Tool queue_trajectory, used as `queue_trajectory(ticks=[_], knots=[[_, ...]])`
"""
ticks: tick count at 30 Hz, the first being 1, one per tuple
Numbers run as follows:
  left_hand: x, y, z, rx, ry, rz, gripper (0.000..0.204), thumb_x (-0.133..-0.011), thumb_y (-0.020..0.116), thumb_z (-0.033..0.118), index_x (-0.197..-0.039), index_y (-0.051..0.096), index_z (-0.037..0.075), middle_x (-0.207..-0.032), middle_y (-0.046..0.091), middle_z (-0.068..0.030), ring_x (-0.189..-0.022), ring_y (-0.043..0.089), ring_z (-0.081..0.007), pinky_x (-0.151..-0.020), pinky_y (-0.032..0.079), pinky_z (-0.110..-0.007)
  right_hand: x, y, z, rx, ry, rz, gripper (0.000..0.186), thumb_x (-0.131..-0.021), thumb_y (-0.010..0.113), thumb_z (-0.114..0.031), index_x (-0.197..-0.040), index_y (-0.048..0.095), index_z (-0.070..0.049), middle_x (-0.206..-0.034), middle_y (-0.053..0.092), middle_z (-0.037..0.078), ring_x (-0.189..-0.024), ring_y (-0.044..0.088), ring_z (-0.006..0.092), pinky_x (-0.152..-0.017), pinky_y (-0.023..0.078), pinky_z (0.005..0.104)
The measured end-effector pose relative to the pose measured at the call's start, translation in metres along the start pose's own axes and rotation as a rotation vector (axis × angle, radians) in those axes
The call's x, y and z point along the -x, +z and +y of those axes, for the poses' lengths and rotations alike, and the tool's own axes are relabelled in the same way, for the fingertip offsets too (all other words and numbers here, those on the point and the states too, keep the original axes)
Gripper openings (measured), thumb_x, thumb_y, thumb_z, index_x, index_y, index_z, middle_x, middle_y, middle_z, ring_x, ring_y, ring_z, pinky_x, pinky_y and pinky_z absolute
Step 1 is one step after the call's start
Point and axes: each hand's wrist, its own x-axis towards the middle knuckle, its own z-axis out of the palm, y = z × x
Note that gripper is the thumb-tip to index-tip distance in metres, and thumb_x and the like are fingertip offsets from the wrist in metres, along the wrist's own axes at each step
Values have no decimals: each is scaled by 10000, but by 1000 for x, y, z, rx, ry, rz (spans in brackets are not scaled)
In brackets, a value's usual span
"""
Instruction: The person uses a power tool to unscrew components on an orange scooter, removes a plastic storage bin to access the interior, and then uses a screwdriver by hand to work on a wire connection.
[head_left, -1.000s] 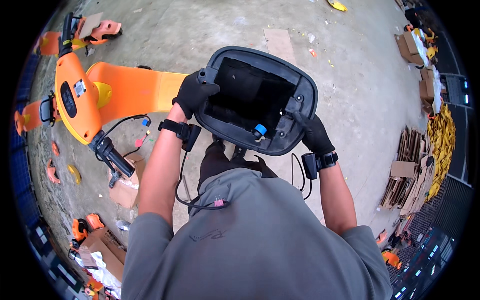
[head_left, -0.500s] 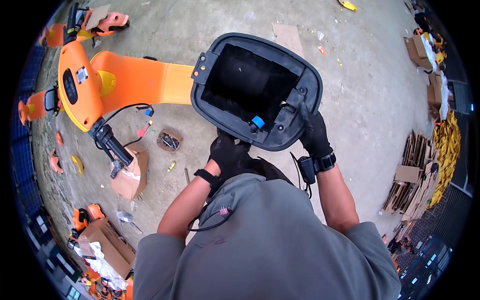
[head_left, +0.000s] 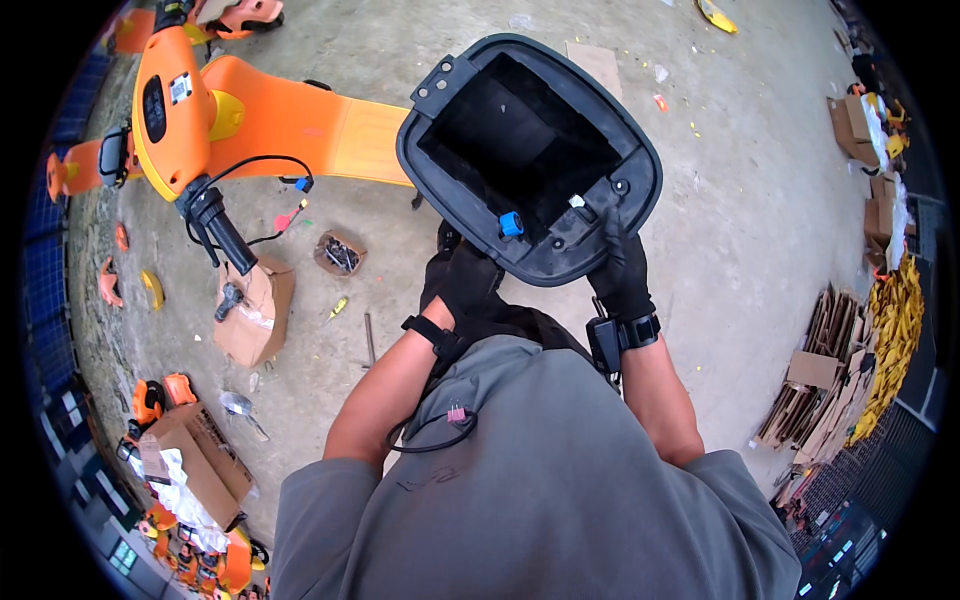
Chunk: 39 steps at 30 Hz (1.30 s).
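Note:
A black plastic storage bucket (head_left: 548, 264), open at the top with a wide rim, is held tilted in front of me. My right hand (head_left: 624, 276), in a black glove, grips its near right rim, thumb on top and fingers hidden beneath. Against the bucket's near left underside is my left hand (head_left: 466, 278), also gloved, holding it from below with its fingers partly hidden. A blue connector (head_left: 512, 223) pokes through the near rim, and a small white connector (head_left: 577, 201) shows beside my right thumb. The bucket's deep inside is dark.
An orange-yellow scooter (head_left: 290, 115) stands to the left, its footboard reaching the bucket; a cable hangs from its handlebar (head_left: 232, 240). On the floor are a cardboard box (head_left: 262, 325), a small box of parts (head_left: 340, 254) and a yellow screwdriver (head_left: 339, 308). Flattened cardboard (head_left: 815, 370) lies right.
The bucket has shifted slightly up and right in view and tilted, showing more of its inside. The white connector now shows more plainly. Both hands stay at the bucket.

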Motion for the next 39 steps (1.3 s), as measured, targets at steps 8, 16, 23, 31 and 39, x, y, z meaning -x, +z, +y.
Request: queue_trajectory(ticks=[8, 16, 23, 31, 39], knots=[[-5, -14, -17, -145, -37, -33, 248, -942, 563, 112, -1156, 639, 14, -1028, 677, -59, -917, 620, -139, -802, 506, -299, 0, 0, -4, -346, 122, -16, 436, -1061, 473, -332, -1351, 509, -7, -1238, 646, 117, -1086, 642, 192, -921, 538, 344], [-3, -18, -39, -203, -142, -22, 270, -926, 562, 93, -1174, 629, 9, -1029, 673, -68, -919, 625, -159, -792, 509, -313, -8, -3, -14, -393, 148, -4, 341, -1031, 557, -205, -1281, 562, 28, -1103, 682, 99, -1011, 653, 175, -840, 532, 334], [-12, -21, -24, -343, 110, -36, 292, -904, 610, 78, -1184, 616, -5, -1095, 664, -100, -1019, 624, -201, -893, 497, -341, -16, -7, -30, -650, 232, -36, 342, -1045, 524, -234, -1293, 558, 0, -1166, 667, 87, -1049, 652, 167, -889, 541, 308], [-2, 24, 35, -16, 137, -51, 442, -911, 647, 88, -1307, 475, -6, -1072, 653, -94, -972, 637, -191, -880, 502, -331, -26, -7, -21, -845, 245, -21, 409, -1061, 472, -319, -1325, 537, -14, -1257, 630, 108, -1136, 624, 198, -969, 528, 346], [-29, -35, 21, 240, -85, 189, 348, -916, 661, 96, -1204, 474, 40, -966, 616, -79, -726, 648, -138, -664, 558, -273, -43, -22, -24, -1133, 220, 68, 489, -1031, 517, -360, -1415, 478, -57, -1361, 588, 124, -1223, 579, 276, -1076, 449, 463]])
